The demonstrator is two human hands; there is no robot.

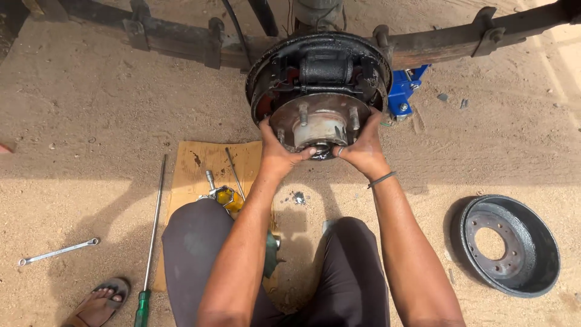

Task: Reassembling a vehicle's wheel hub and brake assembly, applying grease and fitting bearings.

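Wheel hub (319, 126) with studs gripped from both sides, directly above wrists, in front of brake backing plate (266, 72). Left hand (279, 151) curled on hub's lower left rim; right hand (361, 148) curled on lower right rim, thumbs met at centre. Brake drum (509, 245) laid on sand, well right of right hand. Spanner (58, 251) and screwdriver (151, 242) laid far left of left hand.

Left hand (279, 152) and right hand (361, 148) grip wheel hub (319, 124) from both sides; fingers (305, 151) meet under its centre. Brake drum (509, 244) on sand, well right of fingers.
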